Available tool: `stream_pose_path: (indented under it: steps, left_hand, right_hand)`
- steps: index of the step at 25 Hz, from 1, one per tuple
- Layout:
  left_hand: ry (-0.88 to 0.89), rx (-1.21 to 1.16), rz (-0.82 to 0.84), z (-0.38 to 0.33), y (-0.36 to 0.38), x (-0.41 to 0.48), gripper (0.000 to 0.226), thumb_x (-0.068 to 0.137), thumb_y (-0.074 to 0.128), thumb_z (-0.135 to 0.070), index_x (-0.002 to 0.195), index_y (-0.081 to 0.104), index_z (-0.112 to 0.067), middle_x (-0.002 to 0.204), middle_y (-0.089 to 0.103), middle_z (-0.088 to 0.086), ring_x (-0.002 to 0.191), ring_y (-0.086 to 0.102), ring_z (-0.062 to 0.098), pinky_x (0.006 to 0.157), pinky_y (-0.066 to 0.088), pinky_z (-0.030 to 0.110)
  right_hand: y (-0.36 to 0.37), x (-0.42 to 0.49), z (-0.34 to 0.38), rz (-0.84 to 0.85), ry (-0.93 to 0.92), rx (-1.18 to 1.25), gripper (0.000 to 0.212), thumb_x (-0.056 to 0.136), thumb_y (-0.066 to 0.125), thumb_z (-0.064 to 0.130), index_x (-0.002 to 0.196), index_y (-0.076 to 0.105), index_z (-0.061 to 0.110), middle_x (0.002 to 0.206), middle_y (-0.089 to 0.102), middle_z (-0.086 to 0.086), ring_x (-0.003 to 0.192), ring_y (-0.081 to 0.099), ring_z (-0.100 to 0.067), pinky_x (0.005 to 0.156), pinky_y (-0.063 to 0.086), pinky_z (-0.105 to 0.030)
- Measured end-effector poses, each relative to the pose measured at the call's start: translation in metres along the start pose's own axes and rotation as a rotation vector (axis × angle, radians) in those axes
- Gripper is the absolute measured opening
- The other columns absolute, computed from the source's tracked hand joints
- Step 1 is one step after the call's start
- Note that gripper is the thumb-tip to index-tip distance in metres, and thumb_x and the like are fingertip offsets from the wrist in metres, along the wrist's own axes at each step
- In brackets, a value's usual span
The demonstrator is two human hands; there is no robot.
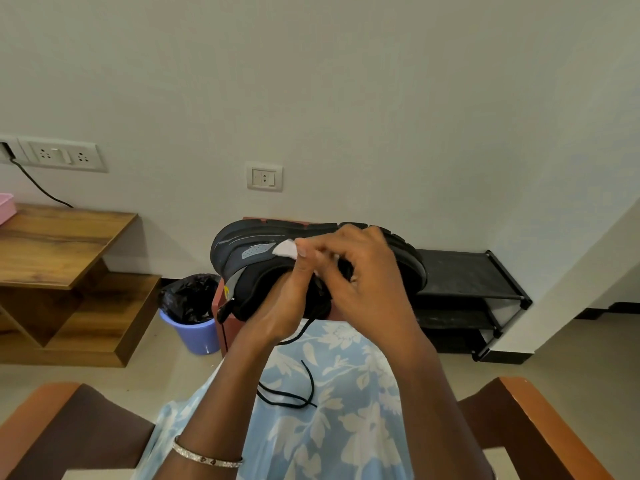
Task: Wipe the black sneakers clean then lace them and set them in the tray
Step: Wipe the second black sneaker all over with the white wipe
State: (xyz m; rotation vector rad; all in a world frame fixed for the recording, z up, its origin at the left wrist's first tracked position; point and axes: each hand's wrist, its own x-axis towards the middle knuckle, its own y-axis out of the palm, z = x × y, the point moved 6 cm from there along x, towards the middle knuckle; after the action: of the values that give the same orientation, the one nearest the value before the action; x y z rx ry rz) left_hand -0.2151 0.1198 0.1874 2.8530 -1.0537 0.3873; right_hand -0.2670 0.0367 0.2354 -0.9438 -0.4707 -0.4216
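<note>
A black sneaker (249,251) is held up in front of me on its side, sole toward the wall, heel to the left. My left hand (287,306) reaches into its opening from below and grips it. My right hand (349,268) lies over the sneaker's side, its fingers pinching a small white wipe (286,249) against the upper. A loose black lace (294,386) hangs from the sneaker and curls on my blue floral lap. The sneaker's toe end is partly hidden by my right hand.
A black shoe rack (464,282) stands against the wall on the right. A purple bin with a black liner (194,317) sits on the floor at left, beside a wooden shelf unit (65,251). A reddish-brown stool (225,327) stands behind the sneaker. Wooden chair arms (540,420) flank my lap.
</note>
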Motion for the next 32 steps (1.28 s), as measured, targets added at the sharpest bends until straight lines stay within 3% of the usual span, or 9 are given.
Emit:
stream_pose_path:
  steps: [2, 5, 10, 16, 20, 22, 25, 28, 32]
  left_hand:
    - [-0.031, -0.095, -0.007, 0.002, -0.001, 0.0, 0.084, 0.061, 0.027, -0.1, 0.112, 0.066, -0.046, 0.119, 0.07, -0.017, 0.118, 0.061, 0.002, 0.098, 0.048, 0.023]
    - [-0.019, -0.122, -0.018, -0.002, -0.001, 0.0, 0.083, 0.061, 0.029, -0.099, 0.119, 0.061, -0.048, 0.124, 0.066, -0.025, 0.122, 0.056, -0.006, 0.094, 0.045, 0.009]
    - [0.001, -0.061, -0.015, -0.002, -0.003, 0.003, 0.088, 0.07, 0.017, -0.093, 0.1, 0.072, -0.03, 0.1, 0.075, 0.0, 0.104, 0.069, 0.012, 0.088, 0.054, 0.027]
    - [-0.079, -0.175, -0.11, 0.01, -0.013, 0.003, 0.116, 0.056, 0.026, -0.103, 0.138, 0.056, -0.027, 0.135, 0.064, -0.004, 0.131, 0.054, 0.014, 0.117, 0.034, 0.049]
    - [-0.12, -0.167, -0.067, 0.008, -0.012, 0.004, 0.108, 0.056, 0.021, -0.101, 0.1, 0.076, -0.019, 0.099, 0.077, 0.008, 0.101, 0.072, 0.021, 0.096, 0.054, 0.045]
    - [-0.101, -0.16, -0.063, 0.007, -0.012, 0.003, 0.103, 0.057, 0.023, -0.101, 0.088, 0.077, -0.02, 0.091, 0.076, 0.008, 0.095, 0.073, 0.02, 0.089, 0.056, 0.036]
    - [-0.116, -0.206, -0.143, 0.01, -0.014, 0.003, 0.098, 0.071, 0.023, -0.095, 0.123, 0.067, -0.024, 0.124, 0.07, 0.001, 0.123, 0.061, 0.016, 0.112, 0.041, 0.045]
    - [-0.139, -0.226, -0.18, 0.008, -0.012, 0.004, 0.076, 0.082, 0.022, -0.081, 0.125, 0.062, -0.034, 0.127, 0.068, -0.01, 0.125, 0.058, 0.006, 0.117, 0.036, 0.041]
    - [-0.126, -0.085, -0.11, 0.007, -0.007, 0.002, 0.069, 0.09, 0.027, -0.066, 0.12, 0.067, -0.019, 0.114, 0.073, 0.003, 0.114, 0.066, 0.01, 0.105, 0.048, 0.036]
  right_hand:
    - [-0.009, -0.001, -0.026, -0.179, 0.16, -0.093, 0.021, 0.099, 0.056, 0.034, 0.112, 0.073, 0.033, 0.093, 0.066, 0.008, 0.094, 0.05, -0.017, 0.08, 0.047, -0.044]
    - [-0.016, -0.007, -0.04, -0.33, 0.282, -0.176, 0.021, 0.1, 0.056, 0.027, 0.115, 0.071, 0.03, 0.098, 0.068, 0.008, 0.093, 0.053, -0.014, 0.078, 0.051, -0.044]
    - [0.001, -0.01, 0.007, -0.069, 0.049, 0.284, 0.01, 0.097, 0.064, 0.03, 0.103, 0.073, 0.029, 0.089, 0.067, 0.016, 0.087, 0.062, -0.01, 0.074, 0.049, -0.024]
    - [-0.019, -0.012, -0.028, -0.373, 0.255, -0.131, 0.009, 0.096, 0.062, 0.023, 0.103, 0.067, 0.027, 0.089, 0.064, 0.013, 0.085, 0.054, -0.01, 0.069, 0.049, -0.032]
    - [-0.002, -0.013, 0.001, 0.048, 0.105, 0.342, 0.01, 0.095, 0.068, 0.023, 0.105, 0.068, 0.023, 0.084, 0.067, 0.01, 0.077, 0.064, -0.013, 0.066, 0.052, -0.02]
    - [-0.002, -0.01, 0.002, 0.109, 0.059, 0.343, 0.009, 0.093, 0.069, 0.018, 0.101, 0.07, 0.022, 0.083, 0.067, 0.01, 0.075, 0.064, -0.013, 0.065, 0.05, -0.018]
    - [-0.019, -0.002, -0.023, -0.243, 0.152, 0.063, 0.006, 0.091, 0.07, 0.017, 0.093, 0.071, 0.022, 0.085, 0.064, 0.01, 0.076, 0.061, -0.01, 0.066, 0.053, -0.027]
    - [-0.027, -0.002, -0.028, -0.468, 0.177, -0.07, 0.007, 0.09, 0.071, 0.014, 0.095, 0.075, 0.018, 0.097, 0.063, 0.004, 0.086, 0.062, -0.013, 0.074, 0.053, -0.026]
    - [-0.006, 0.008, 0.002, -0.182, 0.0, 0.087, 0.016, 0.092, 0.066, 0.01, 0.098, 0.077, 0.019, 0.095, 0.068, 0.008, 0.092, 0.062, -0.007, 0.083, 0.051, -0.024]
